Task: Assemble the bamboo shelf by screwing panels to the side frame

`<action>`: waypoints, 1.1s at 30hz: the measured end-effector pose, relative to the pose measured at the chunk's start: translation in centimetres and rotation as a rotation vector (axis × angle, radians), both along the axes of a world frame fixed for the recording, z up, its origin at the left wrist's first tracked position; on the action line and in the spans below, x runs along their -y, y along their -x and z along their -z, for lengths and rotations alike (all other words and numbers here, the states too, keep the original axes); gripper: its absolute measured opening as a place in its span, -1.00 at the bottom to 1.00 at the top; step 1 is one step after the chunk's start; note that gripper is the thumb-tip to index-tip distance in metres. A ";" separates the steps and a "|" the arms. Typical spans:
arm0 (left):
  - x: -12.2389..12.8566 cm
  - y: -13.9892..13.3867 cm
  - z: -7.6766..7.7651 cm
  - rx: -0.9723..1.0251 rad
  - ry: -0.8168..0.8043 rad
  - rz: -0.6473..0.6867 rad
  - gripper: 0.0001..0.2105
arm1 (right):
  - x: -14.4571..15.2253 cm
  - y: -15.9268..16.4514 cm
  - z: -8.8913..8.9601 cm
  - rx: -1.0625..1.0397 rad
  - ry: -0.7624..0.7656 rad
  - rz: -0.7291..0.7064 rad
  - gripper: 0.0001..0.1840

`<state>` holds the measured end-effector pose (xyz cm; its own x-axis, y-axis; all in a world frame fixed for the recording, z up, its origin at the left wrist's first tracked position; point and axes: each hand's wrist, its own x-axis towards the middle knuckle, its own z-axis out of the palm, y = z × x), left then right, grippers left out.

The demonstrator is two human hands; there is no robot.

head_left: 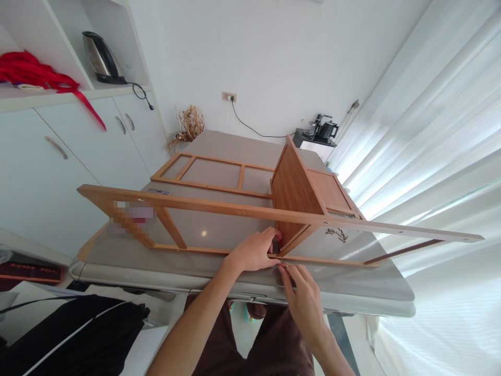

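A ladder-like wooden side frame [207,204] stands on its long edge along the front of the grey table [230,232]. Joined to it at about a right angle is a wooden panel [293,183]. Where the panel meets the frame's lower rail, my left hand [254,251] is closed around the rail, thumb at the front and fingers behind. Right beside that thumb, the fingertips of my right hand [300,284] are pinched together against the rail's front face. What they hold is too small and covered to make out. Several screws [338,235] lie loose behind the frame, right of the panel.
A second wooden frame [211,172] lies flat farther back, and another wooden panel [332,190] is at the right. Beyond the table's far right corner stands a black kettle set [323,129]. White curtains [442,172] hang along the right side; white cabinets [90,141] are at left.
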<state>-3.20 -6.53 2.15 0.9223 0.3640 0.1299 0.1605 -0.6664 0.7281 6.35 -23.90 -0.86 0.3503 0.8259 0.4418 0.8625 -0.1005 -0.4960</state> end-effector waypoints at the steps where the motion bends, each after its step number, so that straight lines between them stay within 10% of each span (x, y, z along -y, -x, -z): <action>1: 0.0 0.0 0.0 -0.001 0.011 0.002 -0.54 | 0.0 0.0 0.1 -0.039 -0.002 0.030 -0.79; 8: -0.2 -0.2 -0.1 -0.005 0.069 0.011 -0.57 | 0.5 -0.2 0.3 -0.197 -0.003 0.207 -0.80; 33: 0.2 -0.5 -0.2 -0.053 0.106 -0.041 -0.53 | 0.3 -6.4 -0.5 0.183 0.053 -0.253 -0.81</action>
